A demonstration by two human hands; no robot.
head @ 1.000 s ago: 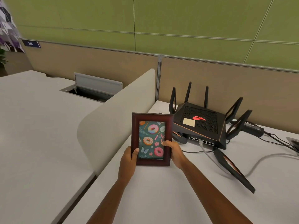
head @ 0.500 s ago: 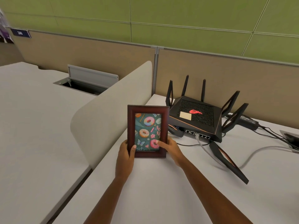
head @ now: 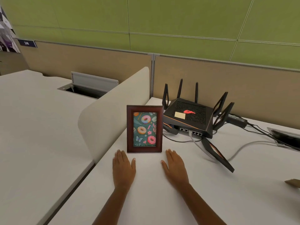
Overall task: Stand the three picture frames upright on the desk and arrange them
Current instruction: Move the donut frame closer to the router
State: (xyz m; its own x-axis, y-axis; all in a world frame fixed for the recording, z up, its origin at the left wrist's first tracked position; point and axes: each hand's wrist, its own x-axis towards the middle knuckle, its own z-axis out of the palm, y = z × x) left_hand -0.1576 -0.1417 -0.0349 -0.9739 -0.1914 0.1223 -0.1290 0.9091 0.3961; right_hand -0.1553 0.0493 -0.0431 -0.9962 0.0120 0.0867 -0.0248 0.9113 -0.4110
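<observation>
A dark red wooden picture frame [head: 144,129] with a doughnut print stands upright on the white desk [head: 149,189], close to the cream divider. My left hand [head: 123,168] lies flat just in front of the frame's left corner, holding nothing. My right hand [head: 175,166] lies flat just in front of its right corner, also holding nothing. Neither hand touches the frame. A brown corner of some flat object [head: 293,183] shows at the right edge; I cannot tell what it is.
A black router [head: 189,118] with several antennas sits right of the frame, one antenna [head: 217,154] lying across the desk, cables [head: 250,145] trailing right to a desk hatch [head: 285,138]. A cream divider [head: 112,114] bounds the desk's left side. Partition panels [head: 227,82] stand behind.
Both hands held the frame by its lower sides. They have let it go and drawn back onto the desk; the frame now stands on its own.
</observation>
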